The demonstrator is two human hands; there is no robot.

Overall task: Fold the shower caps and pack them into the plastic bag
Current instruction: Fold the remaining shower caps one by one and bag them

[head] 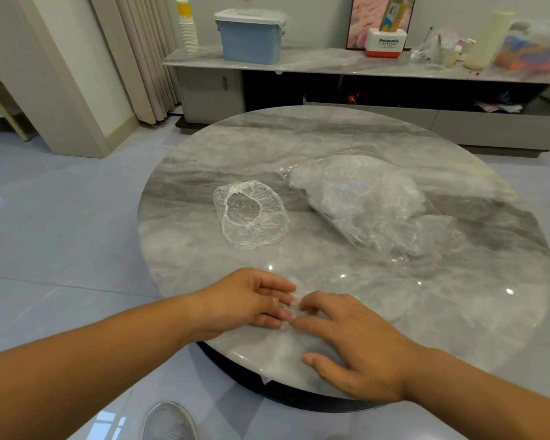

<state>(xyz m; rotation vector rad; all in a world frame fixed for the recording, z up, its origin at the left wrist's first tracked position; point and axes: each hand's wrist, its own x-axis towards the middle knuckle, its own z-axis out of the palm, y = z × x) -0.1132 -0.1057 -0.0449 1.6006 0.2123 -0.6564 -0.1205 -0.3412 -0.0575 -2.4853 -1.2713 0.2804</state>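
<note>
A clear shower cap (294, 308) lies crumpled small on the near part of the round marble table (346, 138), between my two hands. My left hand (248, 300) pinches its left side with curled fingertips. My right hand (353, 338) presses on it from the right, fingers bent, thumb spread on the table. A second clear shower cap (251, 214) lies open, elastic rim up, at the table's left middle. The clear plastic bag (362, 201), stuffed with several caps, lies at the right middle with its mouth toward the far left.
The table's near edge (267, 376) is just under my right thumb. My shoe (169, 420) shows on the tiled floor below. Behind stands a low cabinet (331, 65) with a blue lidded bin (251, 36), paper cups (188, 30) and boxes.
</note>
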